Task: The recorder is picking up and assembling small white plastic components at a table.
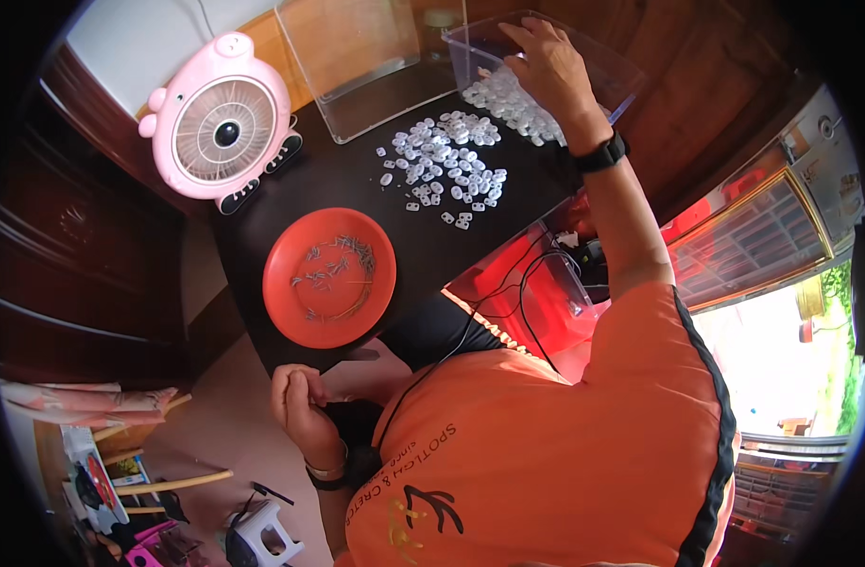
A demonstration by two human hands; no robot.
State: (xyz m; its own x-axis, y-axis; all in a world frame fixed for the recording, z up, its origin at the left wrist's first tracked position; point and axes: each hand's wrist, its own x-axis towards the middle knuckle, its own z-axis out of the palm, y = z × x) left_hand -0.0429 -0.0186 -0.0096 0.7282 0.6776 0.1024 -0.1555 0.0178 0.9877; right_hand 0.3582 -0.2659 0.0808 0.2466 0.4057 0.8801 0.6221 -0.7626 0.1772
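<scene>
My right hand (551, 68) reaches over a clear plastic bin (621, 80) at the far right, its fingers stretched and apart. Below it in the bin lies a heap of small white plastic pieces (513, 106). My left hand (300, 404) is closed near the table's front edge, in front of an orange bowl (279, 274); whatever its fingers may hold is hidden. Thin grey metal pins (328, 269) lie scattered in the bowl. More small white oval pieces with holes (442, 156) are spread on the dark table (409, 246).
A pink pig-shaped fan (172, 151) stands at the back left. Behind the table's middle is a clear plastic case (357, 90). Black cables (522, 283) hang beside a red container (546, 302) at the right. A white stool-like item (267, 539) is low at left.
</scene>
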